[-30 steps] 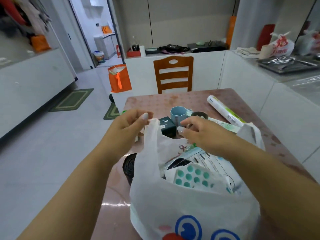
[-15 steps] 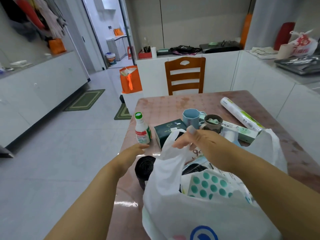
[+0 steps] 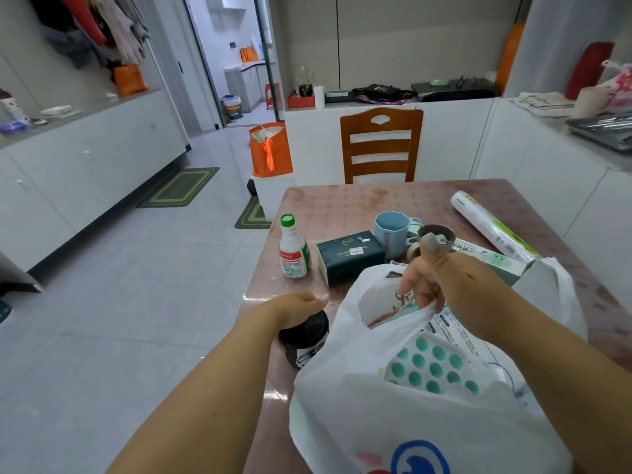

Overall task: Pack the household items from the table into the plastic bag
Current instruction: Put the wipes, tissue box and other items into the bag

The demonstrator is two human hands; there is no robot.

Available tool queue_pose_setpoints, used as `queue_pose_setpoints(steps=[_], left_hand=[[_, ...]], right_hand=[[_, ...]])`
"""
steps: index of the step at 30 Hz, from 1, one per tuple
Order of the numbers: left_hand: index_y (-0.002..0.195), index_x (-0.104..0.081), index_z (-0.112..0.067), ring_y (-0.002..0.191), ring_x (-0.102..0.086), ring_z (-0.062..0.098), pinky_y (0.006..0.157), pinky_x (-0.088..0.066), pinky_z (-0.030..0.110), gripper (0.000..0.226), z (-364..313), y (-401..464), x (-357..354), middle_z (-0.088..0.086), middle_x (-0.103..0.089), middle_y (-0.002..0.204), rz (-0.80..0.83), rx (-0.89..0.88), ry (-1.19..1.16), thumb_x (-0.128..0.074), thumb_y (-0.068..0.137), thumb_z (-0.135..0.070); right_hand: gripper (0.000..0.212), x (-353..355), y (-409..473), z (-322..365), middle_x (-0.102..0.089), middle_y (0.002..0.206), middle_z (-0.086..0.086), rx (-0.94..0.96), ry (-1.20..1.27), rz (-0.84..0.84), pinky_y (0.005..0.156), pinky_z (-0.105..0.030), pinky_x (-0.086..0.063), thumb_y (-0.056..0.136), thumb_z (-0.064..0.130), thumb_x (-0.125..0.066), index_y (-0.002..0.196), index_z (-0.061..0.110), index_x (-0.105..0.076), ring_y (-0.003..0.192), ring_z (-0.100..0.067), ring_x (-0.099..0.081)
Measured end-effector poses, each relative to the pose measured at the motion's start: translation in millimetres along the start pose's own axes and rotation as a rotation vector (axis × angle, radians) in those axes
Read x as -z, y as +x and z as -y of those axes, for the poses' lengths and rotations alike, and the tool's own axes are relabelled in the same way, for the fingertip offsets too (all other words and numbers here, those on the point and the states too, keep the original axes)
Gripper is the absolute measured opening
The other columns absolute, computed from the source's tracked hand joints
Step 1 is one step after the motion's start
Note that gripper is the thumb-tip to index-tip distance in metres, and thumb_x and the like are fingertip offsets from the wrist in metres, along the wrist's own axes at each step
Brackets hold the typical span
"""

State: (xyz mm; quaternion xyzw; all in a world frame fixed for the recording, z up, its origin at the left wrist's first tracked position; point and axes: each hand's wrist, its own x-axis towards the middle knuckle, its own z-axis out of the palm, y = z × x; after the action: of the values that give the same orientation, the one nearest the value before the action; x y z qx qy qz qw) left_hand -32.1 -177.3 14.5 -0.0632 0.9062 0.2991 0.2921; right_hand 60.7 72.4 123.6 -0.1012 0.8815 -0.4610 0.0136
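Right hand (image 3: pixel 441 282) pinches plastic bag (image 3: pixel 393 419) handle, holding mouth open; left hand (image 3: pixel 294 311) fingers curled around black roll (image 3: pixel 304 336) for packing.

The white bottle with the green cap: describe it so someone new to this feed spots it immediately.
Start at the pink table in front of the wooden chair. Along its left edge, beyond the left hand, the white bottle stands upright beside the dark green box. It alone is tall and narrow, with a green cap and a red and green label.
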Motion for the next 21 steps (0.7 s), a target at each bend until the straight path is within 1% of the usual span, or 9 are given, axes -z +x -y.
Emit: queue_pose_setpoints(steps=[2, 5, 8, 12, 14, 16, 17, 19, 21], left_hand=[[0.13, -0.048, -0.031, 0.122, -0.046, 0.026, 0.098, -0.038, 0.039, 0.064, 0, 7, -6, 0.001, -0.049, 0.14, -0.014, -0.003, 0.093, -0.039, 0.082, -0.072], [0.102, -0.055, -0.027, 0.102, -0.053, 0.022, 0.079, -0.044, 0.033, 0.051, 2, 15, -12, 0.002, -0.059, 0.122, -0.072, 0.036, 0.079, -0.059, 0.07, -0.067], [0.086, -0.056, -0.026, 0.089, -0.058, 0.022, 0.062, -0.049, 0.03, 0.034, 7, 13, -11, 0.005, -0.062, 0.106, -0.192, 0.057, -0.136, -0.068, 0.065, -0.05], [0.09, -0.061, -0.024, 0.086, -0.06, 0.029, 0.08, -0.056, 0.047, 0.027, -14, -15, 36, 0.01, -0.064, 0.099, -0.513, -0.098, -0.483, -0.071, 0.069, -0.039], [0.085, -0.062, -0.025, 0.083, -0.062, 0.031, 0.068, -0.059, 0.049, 0.025, -45, -50, 64, 0.011, -0.064, 0.095, -0.587, -0.224, -0.649, -0.071, 0.068, -0.041], [0.076, -0.061, -0.027, 0.08, -0.063, 0.03, 0.05, -0.057, 0.041, 0.021, -82, -88, 76, 0.01, -0.063, 0.091, -0.527, -0.353, -0.752, -0.071, 0.067, -0.043], [0.077, -0.061, -0.027, 0.082, -0.065, 0.031, 0.048, -0.056, 0.039, 0.021, -101, -106, 74, 0.011, -0.064, 0.093, -0.447, -0.401, -0.77, -0.07, 0.067, -0.044], [0.091, -0.061, -0.024, 0.089, -0.067, 0.035, 0.055, -0.058, 0.04, 0.033, -132, -131, 58, 0.016, -0.066, 0.102, -0.234, -0.453, -0.774, -0.069, 0.069, -0.046], [0.109, -0.059, -0.021, 0.094, -0.068, 0.036, 0.064, -0.059, 0.043, 0.056, -151, -145, 37, 0.017, -0.065, 0.111, -0.093, -0.448, -0.763, -0.07, 0.065, -0.054]], right_hand=[[0.099, -1, -2, -1, -0.064, 0.057, 0.004, 0.003, -0.006, -0.006, 0.062, -0.027, -0.045, 0.062, 0.092, 0.0, 0.07, 0.022, -0.069, 0.054, -0.005, -0.056], [0.093, -2, -4, -2, -0.064, 0.059, 0.004, -0.011, 0.001, -0.016, 0.065, -0.03, -0.047, 0.072, 0.084, -0.001, 0.071, 0.021, -0.069, 0.055, -0.005, -0.056], [0.092, -2, -6, 0, -0.069, 0.068, 0.006, -0.004, 0.044, 0.003, 0.072, -0.031, -0.05, 0.068, 0.088, -0.004, 0.076, 0.025, -0.07, 0.065, -0.007, -0.061], [0.074, 3, -8, 8, -0.061, 0.105, 0.031, 0.065, 0.108, -0.007, 0.081, -0.013, -0.04, 0.072, 0.081, -0.008, 0.109, 0.044, -0.061, 0.096, 0.009, -0.057], [0.066, 15, -3, 12, -0.055, 0.117, 0.025, 0.087, 0.098, -0.125, 0.089, -0.02, -0.041, 0.076, 0.078, -0.02, 0.12, 0.041, -0.052, 0.109, 0.005, -0.052], [0.055, 28, 1, 18, -0.05, 0.125, 0.019, 0.101, 0.095, -0.214, 0.087, -0.022, -0.042, 0.079, 0.069, -0.047, 0.126, 0.041, -0.044, 0.113, -0.001, -0.049], [0.058, 34, 1, 21, -0.046, 0.131, 0.017, 0.121, 0.08, -0.215, 0.087, -0.022, -0.041, 0.077, 0.06, -0.061, 0.129, 0.044, -0.04, 0.115, -0.002, -0.045], [0.079, 41, -1, 24, -0.041, 0.139, 0.013, 0.162, 0.035, -0.143, 0.091, -0.027, -0.043, 0.067, 0.046, -0.079, 0.131, 0.051, -0.033, 0.121, -0.006, -0.042], [0.088, 47, -7, 23, -0.049, 0.129, 0.012, 0.216, 0.037, -0.091, 0.085, -0.028, -0.052, 0.057, 0.036, -0.086, 0.13, 0.047, -0.038, 0.113, -0.007, -0.051]])
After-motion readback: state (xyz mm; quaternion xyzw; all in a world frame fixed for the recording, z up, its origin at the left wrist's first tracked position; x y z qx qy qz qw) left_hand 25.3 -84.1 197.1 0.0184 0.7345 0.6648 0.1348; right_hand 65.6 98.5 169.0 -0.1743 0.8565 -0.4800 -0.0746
